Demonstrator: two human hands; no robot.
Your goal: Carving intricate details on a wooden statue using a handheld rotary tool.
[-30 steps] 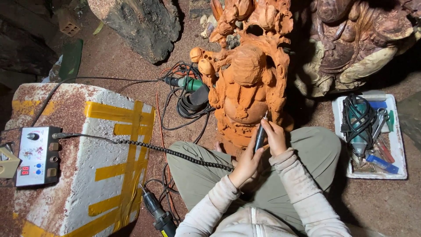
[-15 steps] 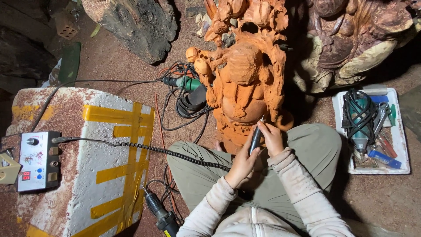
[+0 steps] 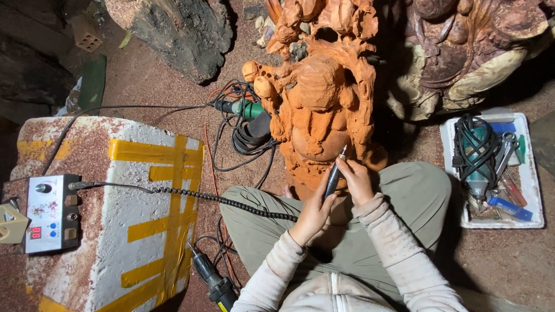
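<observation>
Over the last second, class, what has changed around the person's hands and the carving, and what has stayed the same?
Little changed: both hands keep gripping the rotary handpiece, its tip still on the orange wood carving. The control box and tool tray stayed put.

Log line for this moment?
left hand: holds rotary pen | right hand: steadies pen | tip: on carving

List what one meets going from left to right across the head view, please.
Control box → white foam block with yellow tape → green power tool → left hand → pen-shaped carving handpiece → right hand → white tray of tools.
</observation>
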